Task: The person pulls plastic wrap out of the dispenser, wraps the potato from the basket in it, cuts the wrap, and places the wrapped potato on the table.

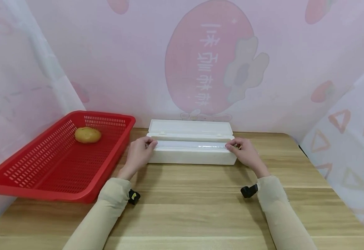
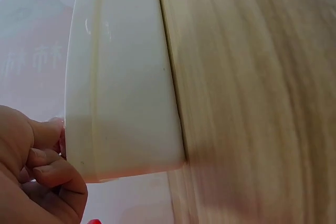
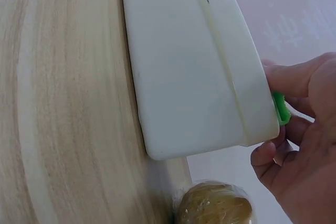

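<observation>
A long white cling film dispenser box (image 1: 192,157) stands on the table with its lid (image 1: 190,126) raised at the back. Along its open top lies a shiny, pale cling film roll (image 1: 191,144). My left hand (image 1: 139,152) pinches the roll's left end with thumb and fingertips, at the box's upper edge. At the other end, my right hand (image 1: 246,152) pinches with curled fingers. A green piece (image 3: 282,108) shows between those fingers in the right wrist view, right at the box rim. The box's front wall hides most of the roll in both wrist views.
A red plastic basket (image 1: 96,182) stands at the left, holding a potato (image 1: 88,134). Just past the box's right end, a film-wrapped potato (image 3: 214,205) shows in the right wrist view. Behind the wooden table (image 1: 194,215) hangs a printed pink cloth (image 1: 138,69).
</observation>
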